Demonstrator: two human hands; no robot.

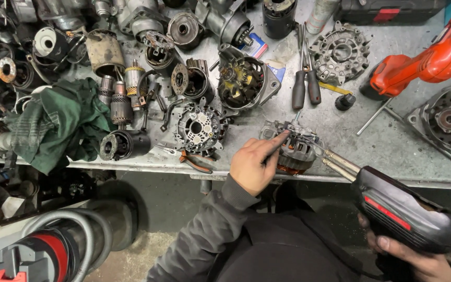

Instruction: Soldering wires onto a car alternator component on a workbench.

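Black soldering gun (403, 211) in right hand (418, 261); blue packet (257, 46) far back.

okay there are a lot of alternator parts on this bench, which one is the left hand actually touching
The stator assembly at the bench's front edge: the left hand lays its forefinger on it, and the soldering gun in the right hand points at it. The others lie untouched farther back.

A stator assembly (294, 149) is sitting at the counter's (392, 146) near edge, centre frame. Two screwdrivers (306, 86) are lying behind it, a cloth (58, 122) is lying far left, and a power drill (426, 62) is resting upper right.
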